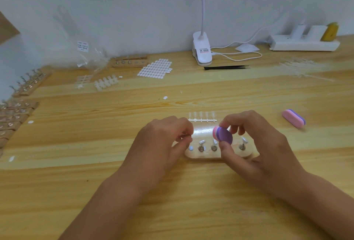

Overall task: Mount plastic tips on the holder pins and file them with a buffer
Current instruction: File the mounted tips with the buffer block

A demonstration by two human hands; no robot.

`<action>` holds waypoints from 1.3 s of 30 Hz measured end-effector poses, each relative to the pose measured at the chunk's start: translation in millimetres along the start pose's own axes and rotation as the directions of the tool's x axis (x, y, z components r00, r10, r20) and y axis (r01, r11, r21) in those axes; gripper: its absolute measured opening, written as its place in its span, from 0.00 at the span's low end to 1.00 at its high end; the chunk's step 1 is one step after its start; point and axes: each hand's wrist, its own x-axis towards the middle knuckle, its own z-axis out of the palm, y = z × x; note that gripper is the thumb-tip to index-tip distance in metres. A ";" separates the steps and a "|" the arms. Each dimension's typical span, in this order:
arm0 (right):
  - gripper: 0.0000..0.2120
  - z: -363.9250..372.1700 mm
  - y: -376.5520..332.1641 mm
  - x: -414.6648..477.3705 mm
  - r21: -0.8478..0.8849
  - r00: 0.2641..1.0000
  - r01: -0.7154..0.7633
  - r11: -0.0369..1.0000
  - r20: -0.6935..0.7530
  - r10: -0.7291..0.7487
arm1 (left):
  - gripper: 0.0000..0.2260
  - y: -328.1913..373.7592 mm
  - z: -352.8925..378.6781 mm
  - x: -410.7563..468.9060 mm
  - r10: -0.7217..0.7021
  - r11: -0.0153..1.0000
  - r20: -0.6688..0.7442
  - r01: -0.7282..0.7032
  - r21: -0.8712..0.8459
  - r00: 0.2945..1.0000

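Pinching buffer (223,135) between right hand (256,144) thumb and fingers, face turned left for filing. Pinching apparent tip (184,135) in curled left hand (161,144) fingers, over holder (199,155) end.

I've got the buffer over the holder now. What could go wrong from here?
1. The right hand grips the pink-and-purple oval buffer block close over the pale wooden holder; a wide stroke may knock off the clear plastic tips mounted beside it.
2. The left hand seems to pinch something too small to identify; it could drop.
3. The clear strip of spare tips lies just behind the holder and may get swept away.
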 end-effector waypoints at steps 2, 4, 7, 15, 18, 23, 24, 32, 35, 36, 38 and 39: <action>0.09 0.0 -0.4 0.3 -0.029 1.000 0.011 1.000 0.000 -0.011 | 0.05 1.2 1.6 -0.2 0.059 0.997 0.038 -0.061 0.054 0.998; 0.09 -0.5 -0.8 0.7 -0.035 1.000 0.013 0.999 0.003 -0.013 | 0.05 2.4 2.8 -0.4 0.040 0.999 0.080 -0.041 0.014 0.996; 0.09 -1.0 -1.2 0.5 -0.037 1.000 0.021 0.999 0.001 -0.021 | 0.05 4.2 5.6 0.1 -0.048 0.997 0.121 0.056 -0.062 0.991; 0.09 -0.3 -2.1 -0.4 -0.060 0.999 0.033 0.998 0.007 -0.032 | 0.07 2.3 8.6 3.0 -0.236 0.929 0.156 0.270 -0.253 0.959; 0.10 -1.2 -0.5 0.4 -0.076 1.000 0.010 0.997 0.000 -0.010 | 0.08 0.8 8.9 2.6 -0.200 0.964 0.083 0.211 -0.163 0.976; 0.13 0.3 6.1 0.9 -0.151 0.998 -0.053 0.987 0.036 0.059 | 0.05 3.8 16.6 3.1 -0.089 0.982 0.041 0.094 -0.165 0.995; 0.14 0.6 6.9 0.9 -0.163 0.997 -0.056 0.985 0.040 0.063 | 0.05 4.1 18.1 3.0 -0.067 0.985 0.027 0.071 -0.155 0.997; 0.10 -3.9 4.4 2.6 -0.086 0.998 -0.063 0.994 -0.024 0.061 | 0.04 15.3 14.0 -0.8 0.097 0.986 -0.237 -0.125 -0.108 0.967; 0.10 -6.5 2.1 2.4 -0.010 0.999 0.025 1.000 -0.034 -0.025 | 0.06 23.1 7.8 -2.9 -0.101 0.918 -0.251 -0.007 -0.396 0.963; 0.10 -6.3 1.3 2.2 0.012 0.997 0.072 0.997 -0.025 -0.072 | 0.05 25.1 6.4 -3.0 -0.138 0.875 -0.215 0.017 -0.483 0.967; 0.12 -4.6 0.3 0.6 0.026 0.988 0.154 0.988 0.000 -0.154 | 0.05 27.3 5.3 -1.6 -0.174 0.754 -0.101 0.066 -0.654 0.980; 0.13 -3.6 0.6 -0.1 0.017 0.984 0.179 0.984 0.008 -0.179 | 0.07 27.2 5.3 -0.7 -0.185 0.666 -0.045 0.092 -0.740 0.982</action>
